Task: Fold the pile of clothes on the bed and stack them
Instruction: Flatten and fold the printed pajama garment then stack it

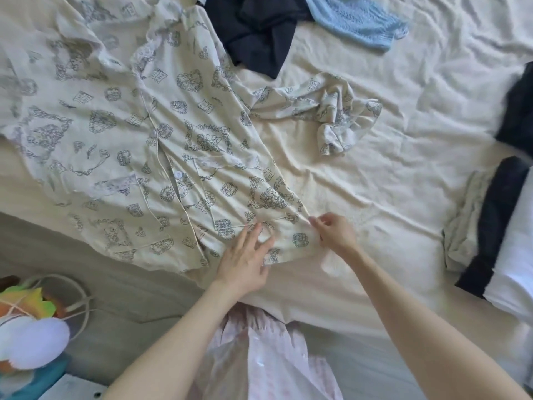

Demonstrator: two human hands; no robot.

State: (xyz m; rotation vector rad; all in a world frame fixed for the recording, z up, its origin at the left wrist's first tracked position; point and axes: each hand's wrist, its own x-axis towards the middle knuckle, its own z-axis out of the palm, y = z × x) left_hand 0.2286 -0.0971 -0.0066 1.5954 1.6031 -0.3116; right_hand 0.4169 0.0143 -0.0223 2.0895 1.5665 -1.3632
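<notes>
- A cream printed pajama shirt [161, 157] lies spread front-up on the bed [389, 174], its buttoned placket running from the collar at upper left down to the hem at lower centre.
- The shirt's long axis slants away from the person, up and to the left. Both hands sit at the near, hem end.
- The left hand [245, 255] rests flat on the hem with fingers spread, pressing the cloth to the mattress.
- The right hand [334, 232] is just beside it on the shirt's right side edge, with thumb and fingertips pinching the cloth there.
- The bulk of the shirt therefore lies up and to the left of that pinch, so a fold would likely carry the right edge leftward across the placket.
- The right sleeve [331, 116] is crumpled out to the right, well up from the pinch, and probably needs tucking in first.
- A dark garment [253, 27] and a light blue knit [357, 21] lie unfolded at the far side of the bed.
</notes>
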